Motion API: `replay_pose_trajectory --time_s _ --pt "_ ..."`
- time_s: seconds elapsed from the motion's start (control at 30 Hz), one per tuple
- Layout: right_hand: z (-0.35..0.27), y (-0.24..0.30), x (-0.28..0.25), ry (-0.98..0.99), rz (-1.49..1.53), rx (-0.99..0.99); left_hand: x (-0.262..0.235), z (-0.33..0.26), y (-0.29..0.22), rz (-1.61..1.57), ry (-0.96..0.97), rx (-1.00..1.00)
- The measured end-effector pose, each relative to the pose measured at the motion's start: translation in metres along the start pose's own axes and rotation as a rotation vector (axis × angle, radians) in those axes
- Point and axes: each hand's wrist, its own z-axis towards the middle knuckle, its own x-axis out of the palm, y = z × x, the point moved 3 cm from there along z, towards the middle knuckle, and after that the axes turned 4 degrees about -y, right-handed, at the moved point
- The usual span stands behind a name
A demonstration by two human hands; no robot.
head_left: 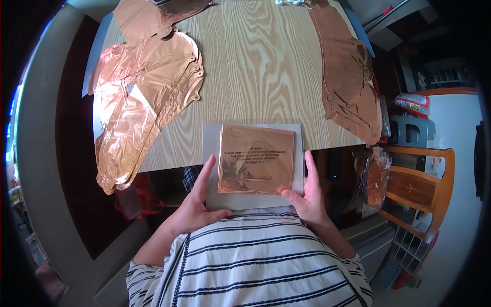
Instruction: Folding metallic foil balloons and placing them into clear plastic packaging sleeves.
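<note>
A folded copper-coloured foil balloon [255, 179] lies flat on a pale grey card [211, 134], with dark printing on its upper side. Between my two hands the card is held at the table's near edge, close to my striped shirt. My left hand [198, 201] grips its left side, fingers along the edge and thumb across the lower left corner. On the other side, my right hand [310, 196] has its fingers along the right edge. The right thumb presses on the lower right corner of the folded foil. Parts of the fingers under the card are hidden.
Flat copper foil balloons [148, 82] lie at the table's left, one hanging over the near edge. More foil [348, 77] covers the right side of the wood-grain table [250, 61]. A wooden chair [417, 189] with clear bags [376, 179] stands at the right.
</note>
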Motion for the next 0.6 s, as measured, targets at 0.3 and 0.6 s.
replay_pose_trajectory --time_s 0.3,0.6 --pt "-0.002 0.006 -0.007 0.152 -0.322 -0.123 0.006 0.003 0.03 -0.047 -0.093 0.034" --pt "0.007 0.0 -0.011 0.027 -0.012 0.04 -0.009 0.009 -0.021 0.503 -0.108 -0.267"
